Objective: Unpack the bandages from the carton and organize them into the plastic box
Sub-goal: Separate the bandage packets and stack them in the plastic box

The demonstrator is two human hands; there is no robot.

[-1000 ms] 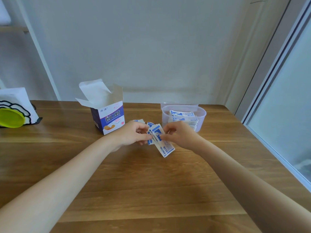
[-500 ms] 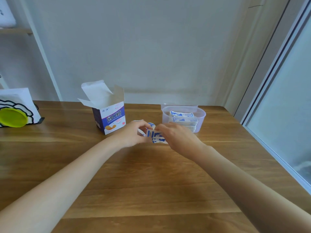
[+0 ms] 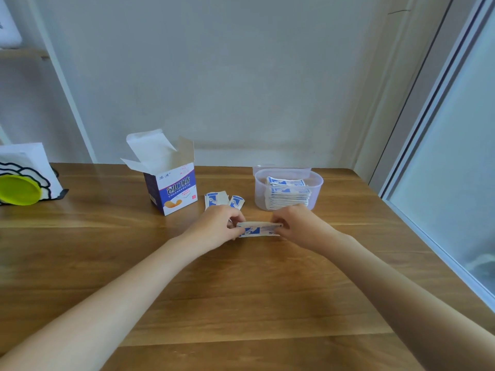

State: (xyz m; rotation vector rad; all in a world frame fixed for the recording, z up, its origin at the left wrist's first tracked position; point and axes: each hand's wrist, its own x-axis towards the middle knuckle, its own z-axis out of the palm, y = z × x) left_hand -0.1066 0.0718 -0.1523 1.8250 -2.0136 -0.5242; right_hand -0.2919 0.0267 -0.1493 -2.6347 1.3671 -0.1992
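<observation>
A thin stack of bandages [image 3: 258, 229] is pinched at its ends by the left hand [image 3: 214, 227] and right hand [image 3: 300, 226], just above the table [image 3: 241, 290], near the plastic box [image 3: 316, 183]. Being light, flexible and apt to slide apart, the stack is judged best gripped at both ends.

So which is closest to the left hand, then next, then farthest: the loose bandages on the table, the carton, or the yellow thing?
From the left hand, in the head view:
1. Loose bandages, on the table just behind the hand.
2. Carton, standing open, behind and to the left.
3. Yellow thing, far off at the table's left edge.
</observation>
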